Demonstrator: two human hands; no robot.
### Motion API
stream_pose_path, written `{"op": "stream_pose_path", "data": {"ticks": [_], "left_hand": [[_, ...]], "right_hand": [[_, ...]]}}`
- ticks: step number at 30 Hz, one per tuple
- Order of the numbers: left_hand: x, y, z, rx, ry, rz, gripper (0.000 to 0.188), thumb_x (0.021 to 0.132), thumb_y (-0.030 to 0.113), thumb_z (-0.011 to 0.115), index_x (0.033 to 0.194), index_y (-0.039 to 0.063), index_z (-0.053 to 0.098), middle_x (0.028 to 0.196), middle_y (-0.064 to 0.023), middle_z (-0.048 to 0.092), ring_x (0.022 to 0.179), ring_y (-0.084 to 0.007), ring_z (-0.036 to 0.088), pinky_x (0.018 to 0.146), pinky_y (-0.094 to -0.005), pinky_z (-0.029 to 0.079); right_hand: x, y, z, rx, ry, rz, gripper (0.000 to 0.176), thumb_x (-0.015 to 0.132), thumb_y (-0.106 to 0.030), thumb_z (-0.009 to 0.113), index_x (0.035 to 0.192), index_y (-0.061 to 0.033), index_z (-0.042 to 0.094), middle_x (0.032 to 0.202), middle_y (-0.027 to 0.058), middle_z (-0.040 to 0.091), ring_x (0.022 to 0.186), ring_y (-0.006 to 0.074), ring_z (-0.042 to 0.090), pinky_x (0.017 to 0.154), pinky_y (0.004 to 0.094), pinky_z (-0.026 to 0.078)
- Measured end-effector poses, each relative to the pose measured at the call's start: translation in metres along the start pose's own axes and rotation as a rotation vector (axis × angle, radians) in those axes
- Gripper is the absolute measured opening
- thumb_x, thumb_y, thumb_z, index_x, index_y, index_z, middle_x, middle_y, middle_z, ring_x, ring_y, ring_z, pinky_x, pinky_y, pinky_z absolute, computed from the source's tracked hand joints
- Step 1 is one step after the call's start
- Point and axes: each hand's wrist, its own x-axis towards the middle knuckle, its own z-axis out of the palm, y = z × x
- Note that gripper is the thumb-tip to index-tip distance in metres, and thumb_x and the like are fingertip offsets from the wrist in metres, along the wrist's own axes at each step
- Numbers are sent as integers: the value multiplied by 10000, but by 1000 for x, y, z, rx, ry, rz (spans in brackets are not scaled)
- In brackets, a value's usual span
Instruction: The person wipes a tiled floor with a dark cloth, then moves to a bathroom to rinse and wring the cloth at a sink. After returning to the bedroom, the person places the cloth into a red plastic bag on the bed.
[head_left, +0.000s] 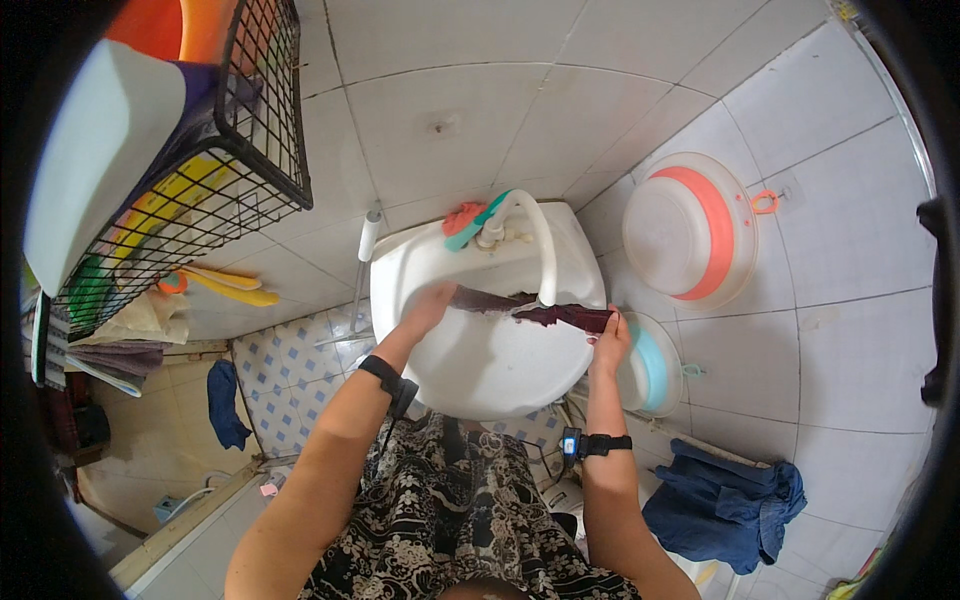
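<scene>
A dark maroon cloth (574, 315) is stretched across the white washbasin (487, 382), just under the spout of a white curved faucet (541, 240). My left hand (431, 307) grips its left end over the left side of the bowl. At the right rim, my right hand (611, 343) pinches the other end between thumb and fingers. Part of the cloth's left stretch looks wet and lies in the shadow of the bowl. Whether water is running from the spout is hard to make out.
A teal-handled brush (469, 232) and a coral cloth (461, 217) lie behind the faucet. Collapsible basins, one coral-banded (667, 232) and one blue-banded (634, 367), hang at right. A black wire basket (262, 112) juts in at upper left. Blue clothing (724, 502) hangs lower right.
</scene>
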Motion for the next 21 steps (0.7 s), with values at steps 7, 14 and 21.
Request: {"op": "stream_pose_path", "data": {"ticks": [7, 14, 21], "left_hand": [[-10, 43, 36, -87, 17, -107, 746, 952, 644, 563, 1142, -67, 686, 1058, -185, 725, 990, -294, 669, 898, -414, 491], [-8, 49, 60, -216, -354, -263, 426, 924, 414, 662, 1168, 68, 720, 1098, -22, 720, 994, -187, 649, 890, -322, 493], [0, -21, 60, 173, 15, -61, 330, 857, 293, 670, 997, 5, 749, 985, -211, 730, 898, -361, 692, 817, -440, 534]], "right_hand": [[-65, -51, 50, 286, -453, -21, 331, 1108, -279, 481, 1346, -100, 626, 1125, -16, 652, 944, 85, 604, 803, 273, 492], [-92, -63, 83, 426, -659, 101, 338, 1113, -287, 471, 1369, -96, 580, 1178, 10, 665, 1027, 119, 638, 917, 346, 531], [-95, -79, 64, 332, -588, 52, 380, 1121, -289, 443, 1425, -80, 532, 1278, 48, 620, 1095, 146, 636, 957, 348, 527]]}}
